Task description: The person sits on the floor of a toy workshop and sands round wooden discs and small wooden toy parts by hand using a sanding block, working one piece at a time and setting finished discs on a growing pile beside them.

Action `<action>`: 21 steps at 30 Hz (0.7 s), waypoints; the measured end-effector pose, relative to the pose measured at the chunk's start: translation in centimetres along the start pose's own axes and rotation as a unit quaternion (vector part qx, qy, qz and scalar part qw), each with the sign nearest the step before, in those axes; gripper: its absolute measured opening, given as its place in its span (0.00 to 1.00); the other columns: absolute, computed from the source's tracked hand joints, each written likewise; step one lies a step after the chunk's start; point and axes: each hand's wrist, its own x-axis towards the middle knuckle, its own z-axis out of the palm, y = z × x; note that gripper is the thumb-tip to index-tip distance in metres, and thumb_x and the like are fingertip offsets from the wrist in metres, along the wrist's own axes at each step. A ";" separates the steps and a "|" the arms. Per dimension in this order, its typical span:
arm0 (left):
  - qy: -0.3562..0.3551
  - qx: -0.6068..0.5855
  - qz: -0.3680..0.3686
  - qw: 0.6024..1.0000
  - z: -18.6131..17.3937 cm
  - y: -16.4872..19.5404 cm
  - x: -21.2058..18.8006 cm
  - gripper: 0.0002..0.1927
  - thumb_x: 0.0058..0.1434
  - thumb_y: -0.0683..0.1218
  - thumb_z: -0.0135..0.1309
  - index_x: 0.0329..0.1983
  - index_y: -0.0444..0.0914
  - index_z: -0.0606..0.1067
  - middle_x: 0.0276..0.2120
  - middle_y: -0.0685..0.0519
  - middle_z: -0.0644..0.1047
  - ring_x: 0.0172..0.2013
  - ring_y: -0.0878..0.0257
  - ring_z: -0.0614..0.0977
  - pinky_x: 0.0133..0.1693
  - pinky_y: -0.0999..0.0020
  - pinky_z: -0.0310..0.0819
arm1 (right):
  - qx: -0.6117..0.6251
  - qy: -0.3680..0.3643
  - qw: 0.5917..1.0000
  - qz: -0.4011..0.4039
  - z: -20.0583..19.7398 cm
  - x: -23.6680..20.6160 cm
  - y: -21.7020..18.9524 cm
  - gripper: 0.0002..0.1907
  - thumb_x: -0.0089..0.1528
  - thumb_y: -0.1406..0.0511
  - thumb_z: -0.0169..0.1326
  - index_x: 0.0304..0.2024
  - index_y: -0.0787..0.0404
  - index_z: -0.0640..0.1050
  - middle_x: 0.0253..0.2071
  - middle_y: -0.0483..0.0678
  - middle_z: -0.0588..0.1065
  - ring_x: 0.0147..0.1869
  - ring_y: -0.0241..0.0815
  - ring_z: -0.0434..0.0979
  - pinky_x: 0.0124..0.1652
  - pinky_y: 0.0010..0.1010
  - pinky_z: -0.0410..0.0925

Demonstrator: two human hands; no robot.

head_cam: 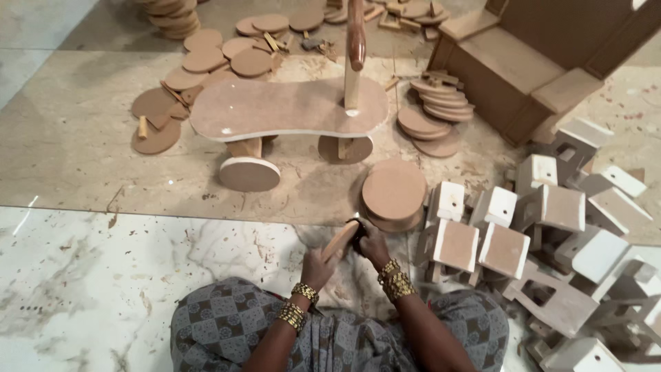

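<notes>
I sit on the floor with both arms reaching forward. My left hand (319,267) grips the lower end of a flat round-ended wooden piece (340,238) held tilted up. My right hand (372,243) closes around its upper edge, just below a stack of round wooden discs (394,191). Both wrists wear gold bangles. What lies under my right palm is hidden.
A peanut-shaped wooden board on disc wheels (289,108) with an upright post stands ahead. Loose brown discs (206,62) lie at the far left and behind it. Several white-edged wooden blocks (551,220) pile up at the right. A brown wooden box frame (523,62) sits at the far right.
</notes>
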 end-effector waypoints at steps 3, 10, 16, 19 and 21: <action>-0.076 0.061 -0.059 0.994 0.7 -0.1 1.0 0.14 0.62 0.48 0.57 0.45 0.34 0.78 0.28 0.41 0.81 0.29 0.49 0.86 0.32 0.58 0.82 | -0.147 0.083 0.967 -0.192 0.2 -2.0 -2.8 0.30 0.56 0.76 0.48 0.63 0.60 0.73 0.56 0.61 0.77 0.56 0.57 0.79 0.49 0.42 0.72; 0.036 -0.049 0.093 0.994 0.9 0.4 -0.2 0.19 0.58 0.46 0.58 0.52 0.35 0.77 0.35 0.36 0.81 0.37 0.42 0.84 0.37 0.55 0.79 | -0.097 0.049 0.993 -0.034 0.9 -0.9 0.1 0.30 0.58 0.77 0.46 0.63 0.56 0.74 0.54 0.57 0.78 0.55 0.57 0.80 0.54 0.44 0.72; 0.009 0.039 0.015 0.999 -0.1 -0.3 -0.1 0.16 0.61 0.50 0.61 0.41 0.32 0.78 0.32 0.35 0.81 0.36 0.41 0.85 0.36 0.53 0.79 | 0.002 -0.018 0.998 0.068 0.2 1.0 1.7 0.32 0.55 0.80 0.42 0.61 0.60 0.75 0.46 0.62 0.81 0.50 0.54 0.84 0.50 0.42 0.75; -0.035 0.041 0.004 0.999 0.3 -0.5 1.3 0.17 0.58 0.50 0.62 0.42 0.31 0.77 0.33 0.35 0.81 0.35 0.41 0.85 0.36 0.53 0.80 | -0.045 0.048 0.995 -0.070 0.2 -1.3 -1.4 0.27 0.59 0.77 0.44 0.59 0.55 0.77 0.50 0.56 0.81 0.48 0.52 0.84 0.47 0.40 0.75; 0.013 0.008 0.096 0.995 1.1 -0.1 2.1 0.15 0.57 0.45 0.56 0.45 0.32 0.77 0.36 0.36 0.81 0.37 0.39 0.84 0.37 0.53 0.81 | -0.156 0.093 0.952 -0.245 0.5 -2.8 -3.3 0.27 0.56 0.74 0.49 0.59 0.62 0.75 0.54 0.64 0.78 0.52 0.60 0.80 0.44 0.40 0.74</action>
